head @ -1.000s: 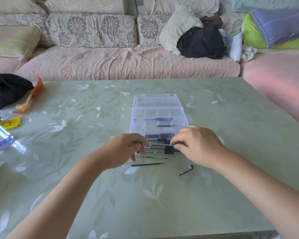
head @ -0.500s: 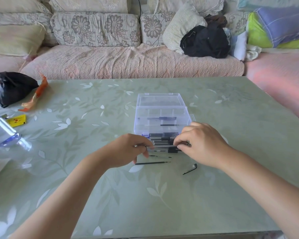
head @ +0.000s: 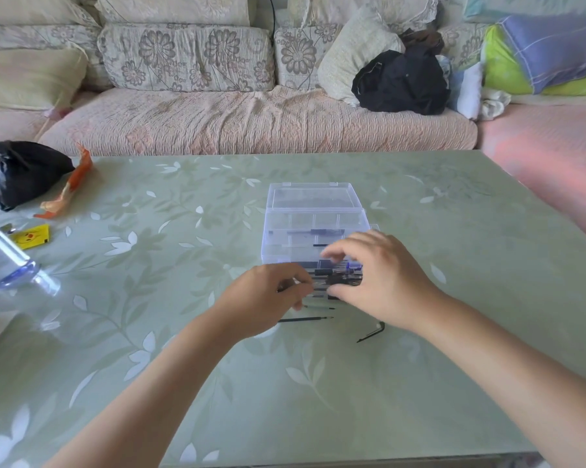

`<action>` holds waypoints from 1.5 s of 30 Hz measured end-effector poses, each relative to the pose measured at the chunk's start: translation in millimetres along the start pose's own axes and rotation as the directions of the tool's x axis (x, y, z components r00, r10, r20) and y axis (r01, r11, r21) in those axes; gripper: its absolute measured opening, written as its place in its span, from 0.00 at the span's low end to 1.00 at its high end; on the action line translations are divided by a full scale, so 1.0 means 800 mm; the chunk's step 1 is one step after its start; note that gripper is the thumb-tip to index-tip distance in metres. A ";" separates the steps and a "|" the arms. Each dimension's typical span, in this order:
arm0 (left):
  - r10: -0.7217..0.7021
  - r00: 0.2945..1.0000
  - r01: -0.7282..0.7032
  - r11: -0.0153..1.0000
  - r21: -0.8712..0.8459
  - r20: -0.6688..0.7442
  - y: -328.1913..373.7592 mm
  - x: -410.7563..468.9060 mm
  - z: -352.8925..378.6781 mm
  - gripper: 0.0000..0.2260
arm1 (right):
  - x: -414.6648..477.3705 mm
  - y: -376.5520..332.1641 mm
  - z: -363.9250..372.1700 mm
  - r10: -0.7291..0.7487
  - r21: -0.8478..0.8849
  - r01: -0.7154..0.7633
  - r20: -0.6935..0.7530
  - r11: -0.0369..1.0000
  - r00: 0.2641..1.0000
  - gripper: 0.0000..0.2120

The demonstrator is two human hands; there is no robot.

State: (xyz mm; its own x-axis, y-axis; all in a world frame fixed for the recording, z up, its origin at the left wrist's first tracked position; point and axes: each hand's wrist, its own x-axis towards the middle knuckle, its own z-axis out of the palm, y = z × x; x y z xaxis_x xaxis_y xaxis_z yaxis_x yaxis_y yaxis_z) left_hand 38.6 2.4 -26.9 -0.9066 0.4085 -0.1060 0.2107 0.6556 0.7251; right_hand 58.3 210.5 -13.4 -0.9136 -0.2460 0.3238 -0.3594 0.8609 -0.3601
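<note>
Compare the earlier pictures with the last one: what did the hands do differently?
The right hand let go of the thin pen part and spread its fingers over the pens by the clear box. The left hand still pinches it. The box, loose refill and black clip stayed put.

One wide-angle head camera looks forward and down, close over the left hand [head: 264,298], right hand [head: 382,282] and counter [head: 318,400].

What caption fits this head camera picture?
Left hand and right hand handle pen parts by a clear box on a green table.
</note>
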 end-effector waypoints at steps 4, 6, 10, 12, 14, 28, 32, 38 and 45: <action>-0.013 1.000 0.010 0.994 -0.109 -0.025 -0.001 0.003 -0.004 0.04 | 0.001 0.006 -0.016 0.320 0.310 -0.362 0.179 0.879 0.930 0.20; -0.012 1.000 0.008 0.989 -0.146 -0.027 0.000 0.004 -0.004 0.05 | 0.000 0.005 -0.015 0.392 0.528 -0.500 0.311 0.686 0.866 0.13; -0.007 1.000 0.003 0.983 -0.182 -0.024 0.002 0.004 -0.001 0.05 | 0.000 -0.002 -0.009 0.408 0.689 -0.526 0.348 0.500 0.844 0.03; 0.001 1.000 -0.007 0.981 -0.193 -0.029 0.001 0.004 0.000 0.04 | 0.002 -0.004 -0.007 0.412 0.704 -0.516 0.335 0.488 0.847 0.02; 0.014 0.999 -0.020 0.977 -0.212 -0.029 0.001 0.003 0.000 0.04 | 0.002 -0.007 -0.003 0.422 0.693 -0.516 0.324 0.503 0.846 0.01; 0.063 0.997 -0.050 0.952 -0.302 0.035 0.011 0.006 0.008 0.04 | 0.002 -0.013 0.004 0.386 0.692 -0.534 0.379 0.486 0.841 0.01; 0.057 0.993 -0.027 0.963 -0.269 0.104 0.008 0.007 0.013 0.08 | -0.001 -0.015 0.004 0.352 0.689 -0.528 0.396 0.497 0.848 0.01; 0.025 0.997 -0.012 0.985 -0.172 0.075 0.007 0.010 0.015 0.04 | -0.005 0.008 -0.013 0.380 0.533 -0.519 0.356 0.668 0.854 0.09; -0.002 0.994 0.016 0.992 -0.128 0.105 0.008 0.011 0.018 0.03 | -0.027 0.039 -0.030 0.419 -0.034 -0.428 0.289 0.903 0.861 0.01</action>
State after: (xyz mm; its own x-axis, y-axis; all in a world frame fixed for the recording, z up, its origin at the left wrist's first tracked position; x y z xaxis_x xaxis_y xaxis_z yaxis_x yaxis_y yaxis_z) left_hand 37.3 19.0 -33.0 -0.8634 0.4719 -0.1787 0.1479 0.5752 0.8045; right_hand 71.1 252.8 -10.7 -0.9919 0.0204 -0.1254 0.0733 0.8980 -0.4339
